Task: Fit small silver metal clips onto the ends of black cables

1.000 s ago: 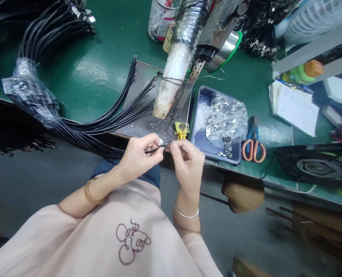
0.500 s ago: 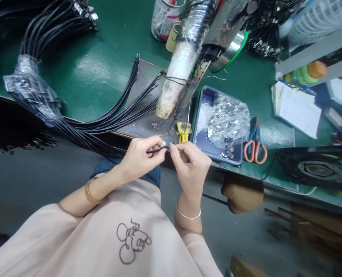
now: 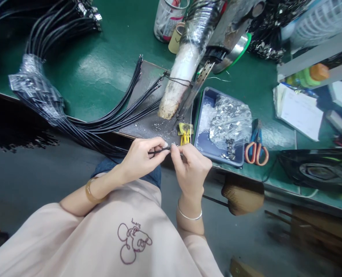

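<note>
My left hand (image 3: 145, 157) pinches a black cable (image 3: 157, 152) close to its end, just off the table's front edge. Right beside it, my right hand (image 3: 190, 164) is closed, thumb and forefinger together at the cable's tip; what they grip is too small to make out. A bundle of black cables (image 3: 102, 127), wrapped in clear plastic at the left, fans out onto a dark plate (image 3: 145, 129). Just behind my fingers stands a yellow tool (image 3: 185, 135). A blue tray (image 3: 200, 142) holds a clear bag of small metal parts (image 3: 230, 119).
Orange-handled pliers (image 3: 256, 150) lie right of the tray. A white wrapped tube (image 3: 178, 82) and a metal arm hang over the plate. Behind are a jar (image 3: 168, 23) and a solder spool (image 3: 237, 54). Papers (image 3: 299, 109) and a black fan (image 3: 317, 169) are at the right.
The whole bench view has shifted slightly right. Both hands remain close together at the cable end, with only a small change in the fingers.
</note>
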A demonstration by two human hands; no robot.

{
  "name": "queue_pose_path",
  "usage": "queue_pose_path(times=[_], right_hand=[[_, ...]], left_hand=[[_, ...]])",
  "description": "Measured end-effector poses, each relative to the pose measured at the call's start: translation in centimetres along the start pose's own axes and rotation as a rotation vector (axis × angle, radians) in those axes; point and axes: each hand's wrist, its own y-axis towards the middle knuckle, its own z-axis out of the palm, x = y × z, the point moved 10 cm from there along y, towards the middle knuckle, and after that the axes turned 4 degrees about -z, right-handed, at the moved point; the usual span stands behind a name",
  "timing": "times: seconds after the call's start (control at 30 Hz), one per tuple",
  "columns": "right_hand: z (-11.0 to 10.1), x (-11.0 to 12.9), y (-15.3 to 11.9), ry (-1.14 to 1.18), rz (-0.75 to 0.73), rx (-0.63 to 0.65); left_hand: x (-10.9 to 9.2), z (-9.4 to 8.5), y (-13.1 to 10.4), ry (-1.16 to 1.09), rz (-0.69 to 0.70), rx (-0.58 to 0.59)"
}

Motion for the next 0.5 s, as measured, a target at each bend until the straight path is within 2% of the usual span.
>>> queue_pose_path(times=[0.27,0.4,0.5], right_hand=[[-0.1,0.0,0.2,-0.03,-0.008,-0.034],[-1.1,-2.3,-0.3,0.137,0.189,-0.129],[-0.8,-3.2,-0.2,0.274,0.272,-0.086]], left_hand=[[-0.7,-0.2,0.0,0.049,0.06,0.003],[-1.0,-0.7,0.1,0.037,0.063,-0.028],[-1.8,-0.8,0.0,0.051,0.114,-0.013]])
